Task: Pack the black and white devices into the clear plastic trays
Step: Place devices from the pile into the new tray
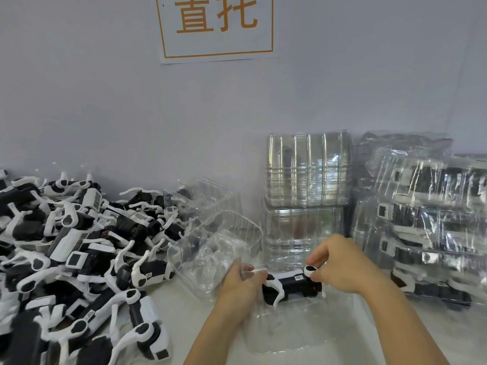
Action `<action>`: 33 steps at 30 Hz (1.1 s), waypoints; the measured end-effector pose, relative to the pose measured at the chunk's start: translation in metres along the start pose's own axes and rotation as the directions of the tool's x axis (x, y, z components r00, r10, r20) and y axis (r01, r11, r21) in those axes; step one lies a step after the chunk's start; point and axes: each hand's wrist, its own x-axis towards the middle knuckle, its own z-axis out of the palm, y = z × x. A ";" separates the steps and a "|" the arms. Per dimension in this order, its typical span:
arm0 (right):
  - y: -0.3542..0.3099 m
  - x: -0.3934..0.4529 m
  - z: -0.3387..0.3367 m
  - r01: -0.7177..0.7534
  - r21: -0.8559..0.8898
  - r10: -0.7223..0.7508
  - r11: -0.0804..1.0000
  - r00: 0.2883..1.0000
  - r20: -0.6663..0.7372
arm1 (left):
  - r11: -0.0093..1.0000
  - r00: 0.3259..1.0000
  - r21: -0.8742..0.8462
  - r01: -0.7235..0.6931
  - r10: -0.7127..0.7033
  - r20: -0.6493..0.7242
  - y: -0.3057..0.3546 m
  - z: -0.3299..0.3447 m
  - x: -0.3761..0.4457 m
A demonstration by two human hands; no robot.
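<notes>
Both hands: left hand (243,279), right hand (340,264) grip device (291,287) over clear tray (303,330)

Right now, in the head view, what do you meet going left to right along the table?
Pile of loose devices → empty open trays → left hand → held device → right hand → packed trays.

A single head-worn wide-angle view looks forward and down from just above the near edge of the desk (184,306), close enough that both forearms rise from the bottom edge and the left hand (241,281) and right hand (340,264) sit low in the middle. It faces squarely toward the pale wall (105,101) at the back, taking in the paper sign (216,27) cut off by the top edge. The lens bends straight lines toward the sides.
</notes>
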 end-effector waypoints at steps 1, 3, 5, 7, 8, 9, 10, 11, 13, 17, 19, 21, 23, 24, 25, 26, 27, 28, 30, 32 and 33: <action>0.000 0.000 0.001 -0.019 -0.008 0.019 1.000 1.000 -0.015 | 1.000 1.000 0.004 -0.003 0.003 0.000 0.000 0.000 0.000; -0.002 0.000 0.005 -0.058 -0.023 0.057 0.998 0.997 -0.047 | 1.000 1.000 0.012 -0.006 0.006 0.006 0.000 0.000 0.000; -0.005 0.000 0.009 -0.083 -0.037 0.080 0.996 0.994 -0.074 | 1.000 1.000 0.015 -0.007 0.007 0.006 -0.001 0.000 0.001; -0.008 0.001 0.013 -0.100 -0.046 0.095 0.994 0.990 -0.100 | 1.000 1.000 0.012 -0.006 0.006 0.003 -0.001 0.001 0.001; -0.009 0.001 0.014 -0.104 -0.049 0.099 0.993 0.989 -0.108 | 1.000 1.000 0.009 -0.005 0.005 0.001 0.000 0.001 0.001; -0.010 0.002 0.015 -0.104 -0.052 0.098 0.993 0.989 -0.115 | 1.000 1.000 0.008 -0.003 0.003 0.000 0.000 0.002 0.001; -0.010 0.002 0.015 -0.101 -0.061 0.093 0.993 0.989 -0.115 | 1.000 1.000 0.005 -0.002 0.002 0.000 0.000 0.002 0.001; -0.011 0.001 0.014 -0.095 -0.070 0.087 0.993 0.990 -0.109 | 1.000 1.000 0.002 -0.001 0.001 -0.001 0.000 0.002 0.000; -0.011 0.001 0.013 -0.077 -0.089 0.069 0.993 0.994 -0.086 | 1.000 1.000 -0.002 0.001 -0.001 -0.003 0.001 0.002 0.000; -0.016 0.000 0.013 -0.002 -0.116 -0.002 0.993 0.999 -0.033 | 1.000 1.000 -0.006 -0.001 0.001 -0.010 0.001 0.003 0.001; -0.022 0.000 0.019 0.020 -0.130 -0.019 0.991 1.000 0.008 | 1.000 1.000 -0.006 -0.003 0.003 -0.012 0.001 0.003 0.000; -0.029 -0.001 0.027 0.041 -0.180 -0.037 0.983 0.999 0.025 | 1.000 1.000 -0.015 -0.003 0.003 -0.013 0.002 0.004 0.000; -0.034 -0.002 0.033 0.038 -0.240 -0.028 0.970 0.999 0.045 | 1.000 1.000 -0.020 -0.005 0.005 -0.019 0.002 0.004 0.000; -0.035 -0.003 0.035 0.033 -0.262 -0.021 0.965 0.998 0.051 | 1.000 1.000 -0.022 -0.007 0.007 -0.020 0.003 0.004 0.000; -0.037 -0.003 0.037 0.034 -0.279 -0.023 0.960 0.999 0.044 | 1.000 1.000 -0.022 -0.008 0.008 -0.020 0.003 0.004 -0.001; -0.037 -0.003 0.038 0.030 -0.289 -0.021 0.957 0.999 0.032 | 1.000 1.000 -0.019 -0.008 0.007 -0.019 0.003 0.004 -0.001; -0.038 -0.003 0.038 0.032 -0.295 -0.029 0.955 0.999 0.013 | 1.000 1.000 -0.016 -0.006 0.006 -0.017 0.003 0.004 -0.001; -0.040 -0.004 0.039 0.029 -0.298 -0.032 0.954 0.999 -0.005 | 1.000 1.000 -0.015 -0.006 0.006 -0.014 0.003 0.004 -0.001; -0.041 -0.004 0.039 0.026 -0.308 -0.039 0.951 0.999 -0.035 | 1.000 1.000 -0.010 -0.005 0.005 -0.014 0.003 0.004 -0.002; -0.041 -0.005 0.039 0.025 -0.319 -0.044 0.947 0.998 -0.052 | 1.000 1.000 0.000 -0.007 0.007 -0.015 0.003 0.005 -0.001; -0.041 -0.005 0.040 0.025 -0.318 -0.046 0.948 0.997 -0.060 | 1.000 1.000 0.006 -0.008 0.008 -0.016 0.003 0.005 -0.002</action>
